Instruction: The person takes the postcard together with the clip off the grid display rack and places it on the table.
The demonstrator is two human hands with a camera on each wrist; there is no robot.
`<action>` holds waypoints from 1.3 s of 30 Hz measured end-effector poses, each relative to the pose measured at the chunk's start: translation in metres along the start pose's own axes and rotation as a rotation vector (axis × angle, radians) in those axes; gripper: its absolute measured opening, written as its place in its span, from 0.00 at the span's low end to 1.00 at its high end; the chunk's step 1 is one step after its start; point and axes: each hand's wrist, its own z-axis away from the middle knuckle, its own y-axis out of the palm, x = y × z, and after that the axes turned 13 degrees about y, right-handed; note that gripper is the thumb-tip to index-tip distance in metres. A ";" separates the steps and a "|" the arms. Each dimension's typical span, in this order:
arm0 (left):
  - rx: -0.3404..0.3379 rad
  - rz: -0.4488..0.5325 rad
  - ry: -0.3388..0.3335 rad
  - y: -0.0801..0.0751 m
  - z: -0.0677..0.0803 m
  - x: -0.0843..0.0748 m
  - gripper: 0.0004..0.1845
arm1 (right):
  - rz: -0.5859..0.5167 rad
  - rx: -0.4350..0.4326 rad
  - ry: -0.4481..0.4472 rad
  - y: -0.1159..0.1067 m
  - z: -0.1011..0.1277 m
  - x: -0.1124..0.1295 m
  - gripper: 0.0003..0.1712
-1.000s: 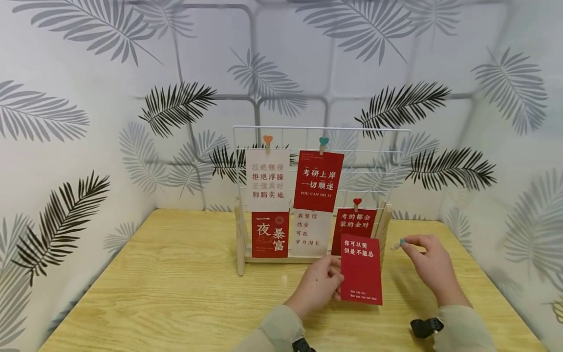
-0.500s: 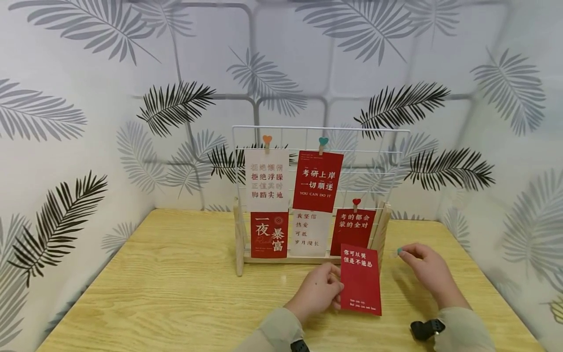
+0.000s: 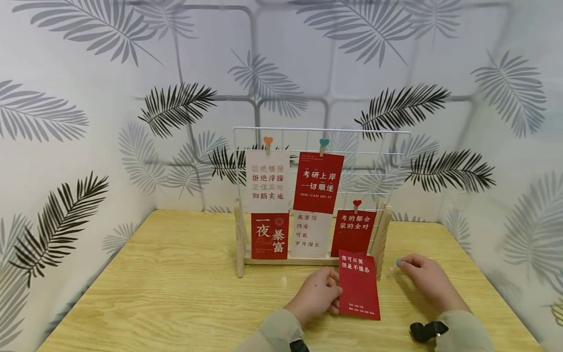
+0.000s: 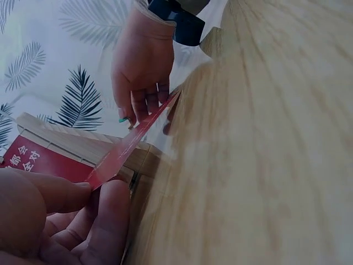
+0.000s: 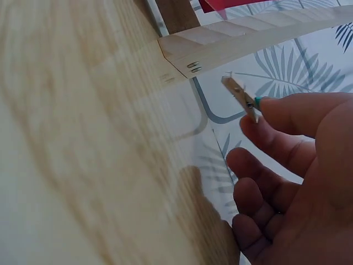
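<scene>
Beige sleeves [image 3: 278, 328] are framing the foreground as a person is working with both hands over a pale wood-grain surface [image 3: 167, 298]. The left hand [image 3: 317, 294] is pinching a loose red card [image 3: 358, 288] by its left edge, thumb above and fingers beneath; whether the card is touching the surface is not clear. To its right, the right hand [image 3: 427, 277] is pinching a teal-topped wooden peg [image 5: 238, 91] between thumb and forefinger, its other fingers curling loosely, the peg staying well apart from the card. Just behind, a wire rack [image 3: 240, 244] is standing on wooden feet, its lower-right red card [image 3: 354, 231] hanging from a red-heart peg [image 3: 357, 203] and partly disappearing behind the loose one. Other red and white cards are filling its left and centre, while leaf-print wall covering [image 3: 281, 54] is closing off the background. Card and peg appear to be undergoing readying, not yet joining; pairing them would be calling for squeezing the peg wide and bringing the card's edge between its tips.
</scene>
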 end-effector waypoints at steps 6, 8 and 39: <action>0.004 -0.003 -0.014 0.000 0.002 0.000 0.05 | 0.022 0.012 0.006 0.002 -0.001 -0.004 0.23; 0.006 -0.015 -0.025 0.000 0.002 -0.001 0.05 | 0.032 0.019 0.010 0.002 -0.002 -0.004 0.22; 0.053 -0.089 -0.100 0.002 0.007 -0.007 0.14 | 0.153 0.012 -0.013 0.005 -0.004 -0.004 0.12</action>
